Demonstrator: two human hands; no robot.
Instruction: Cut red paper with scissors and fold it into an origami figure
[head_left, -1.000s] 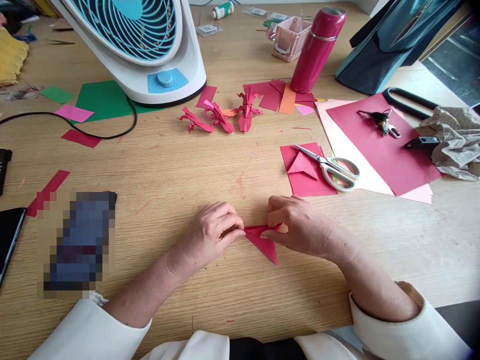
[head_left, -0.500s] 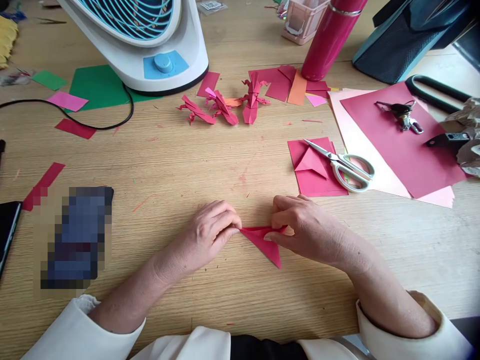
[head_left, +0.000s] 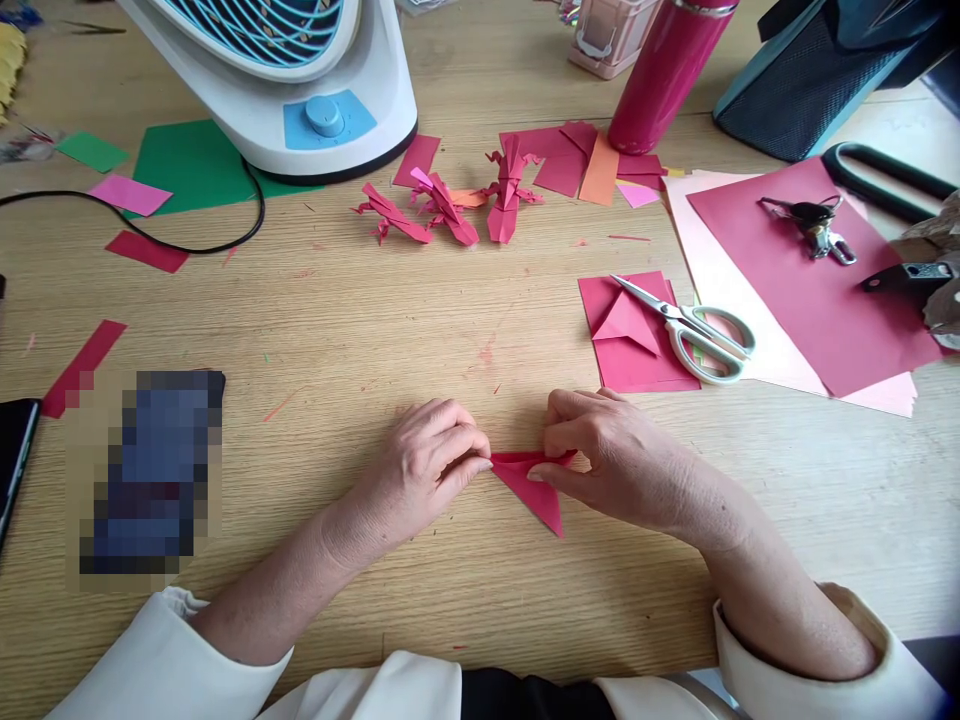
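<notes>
A red sheet of origami paper (head_left: 534, 487), folded to a triangle with one point toward me, lies on the wooden table between my hands. My left hand (head_left: 435, 455) pinches its left corner between thumb and fingertips. On the upper right, my right hand (head_left: 600, 445) grips the paper, thumb on the front and fingers curled behind the top edge. Part of that edge is hidden by the fingers. Beyond my right hand, scissors (head_left: 694, 330) rest on a stack of red paper squares (head_left: 637, 372), beside a small folded red piece (head_left: 626, 325).
Several folded red paper figures (head_left: 506, 195) stand near a white fan (head_left: 352, 140). A magenta bottle (head_left: 667, 80) and a pinkish clear box (head_left: 611, 40) are at the back. Keys (head_left: 814, 230) lie on large red paper (head_left: 825, 310) at right. A blurred-out phone-like object (head_left: 157, 470) sits at left.
My left hand has slid slightly right along the paper's edge, closer to my right hand. The right hand keeps its hold. The whole view has shifted a little.
</notes>
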